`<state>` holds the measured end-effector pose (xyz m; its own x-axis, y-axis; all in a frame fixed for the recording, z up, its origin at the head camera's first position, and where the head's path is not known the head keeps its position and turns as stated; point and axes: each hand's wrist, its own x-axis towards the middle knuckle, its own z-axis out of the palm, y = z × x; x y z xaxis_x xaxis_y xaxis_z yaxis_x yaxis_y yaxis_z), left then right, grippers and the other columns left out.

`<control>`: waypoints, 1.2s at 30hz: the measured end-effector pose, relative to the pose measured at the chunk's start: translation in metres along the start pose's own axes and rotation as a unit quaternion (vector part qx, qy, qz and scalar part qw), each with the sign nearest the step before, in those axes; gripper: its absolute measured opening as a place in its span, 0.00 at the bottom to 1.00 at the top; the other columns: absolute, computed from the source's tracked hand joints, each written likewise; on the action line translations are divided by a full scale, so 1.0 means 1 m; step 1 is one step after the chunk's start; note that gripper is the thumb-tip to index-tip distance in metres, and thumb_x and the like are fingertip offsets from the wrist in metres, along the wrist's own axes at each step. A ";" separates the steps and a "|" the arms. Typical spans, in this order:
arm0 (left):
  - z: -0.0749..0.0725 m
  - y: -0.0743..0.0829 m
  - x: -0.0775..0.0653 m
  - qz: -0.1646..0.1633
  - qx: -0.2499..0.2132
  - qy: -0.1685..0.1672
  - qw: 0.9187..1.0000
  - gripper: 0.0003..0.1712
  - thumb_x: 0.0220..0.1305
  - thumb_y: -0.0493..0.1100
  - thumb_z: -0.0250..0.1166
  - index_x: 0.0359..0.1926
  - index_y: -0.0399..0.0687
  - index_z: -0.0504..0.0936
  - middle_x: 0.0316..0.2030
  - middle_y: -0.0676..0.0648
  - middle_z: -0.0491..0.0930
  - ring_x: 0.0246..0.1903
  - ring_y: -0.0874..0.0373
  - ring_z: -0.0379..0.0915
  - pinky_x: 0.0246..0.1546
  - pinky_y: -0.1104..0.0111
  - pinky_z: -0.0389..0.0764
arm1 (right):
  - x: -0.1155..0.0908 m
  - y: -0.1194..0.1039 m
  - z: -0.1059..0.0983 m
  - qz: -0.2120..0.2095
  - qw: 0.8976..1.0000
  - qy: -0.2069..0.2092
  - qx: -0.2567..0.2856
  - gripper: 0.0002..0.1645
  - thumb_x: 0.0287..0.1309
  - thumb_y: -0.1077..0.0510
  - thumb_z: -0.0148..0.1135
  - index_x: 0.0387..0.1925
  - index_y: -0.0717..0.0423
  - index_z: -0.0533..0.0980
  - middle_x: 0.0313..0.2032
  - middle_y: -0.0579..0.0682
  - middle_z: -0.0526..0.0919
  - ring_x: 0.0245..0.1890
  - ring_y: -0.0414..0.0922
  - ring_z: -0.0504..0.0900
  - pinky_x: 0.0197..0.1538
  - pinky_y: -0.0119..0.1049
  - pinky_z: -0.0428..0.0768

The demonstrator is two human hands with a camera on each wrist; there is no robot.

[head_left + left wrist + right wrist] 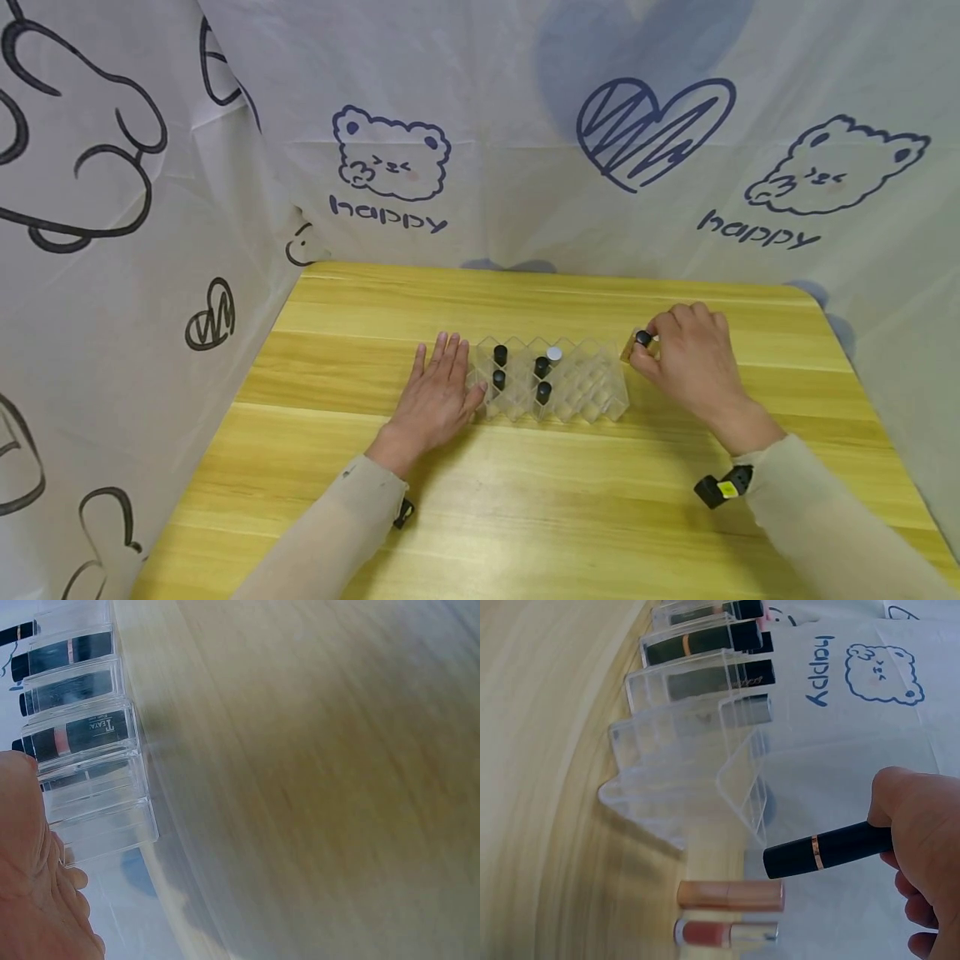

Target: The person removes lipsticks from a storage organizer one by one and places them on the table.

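A clear lipstick holder [592, 387] with diamond-shaped compartments stands on the table. Several black lipstick tubes [543, 392] and one silver-topped tube [554, 354] stand in its left and middle compartments. At the holder's left end lies my left hand [437, 398], fingers straight, its thumb against the holder's side. My right hand [688, 354] pinches a black lipstick [829, 850] with a gold band by one end, tilted above the table to the right of the holder. Beside the holder, a rose-gold tube [731, 895] and a clear tube with red contents [727, 933] stand upright.
The wooden table [525, 517] carries the holder near its back edge. White cloth [510, 183] with printed bears and hearts hangs behind, and more hangs on the left. The holder's right compartments hold no tubes.
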<state>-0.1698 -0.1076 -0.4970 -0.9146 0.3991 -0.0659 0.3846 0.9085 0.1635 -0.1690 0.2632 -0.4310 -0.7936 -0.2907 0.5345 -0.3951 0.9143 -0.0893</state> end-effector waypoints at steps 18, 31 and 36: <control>0.000 -0.001 0.001 -0.001 -0.001 0.003 1.000 0.45 0.85 0.65 0.32 0.85 0.39 0.41 0.85 0.38 0.42 0.85 0.45 0.28 0.84 0.46 0.31 | -0.030 0.049 0.009 0.028 0.998 -0.047 -0.001 0.16 0.55 0.56 0.73 0.36 0.67 0.81 0.35 0.63 0.80 0.38 0.62 0.73 0.40 0.58 0.70; 0.001 -0.001 0.000 -0.001 -0.003 0.005 1.000 0.45 0.85 0.65 0.34 0.85 0.39 0.41 0.85 0.38 0.42 0.85 0.46 0.28 0.84 0.46 0.31 | -0.035 0.072 0.028 0.070 0.995 -0.071 0.005 0.16 0.61 0.58 0.71 0.39 0.70 0.81 0.38 0.67 0.80 0.41 0.66 0.73 0.42 0.61 0.71; 0.000 -0.001 0.000 -0.002 0.000 0.001 1.000 0.45 0.85 0.65 0.33 0.85 0.39 0.41 0.85 0.38 0.41 0.85 0.46 0.28 0.84 0.46 0.30 | -0.034 0.074 0.033 0.086 0.992 -0.088 0.011 0.17 0.63 0.58 0.70 0.41 0.72 0.81 0.38 0.67 0.79 0.42 0.66 0.72 0.44 0.62 0.71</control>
<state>-0.1700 -0.1082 -0.4973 -0.9162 0.3956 -0.0637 0.3814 0.9097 0.1642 -0.1861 0.3312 -0.4836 -0.9179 -0.1775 0.3548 -0.2556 0.9486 -0.1865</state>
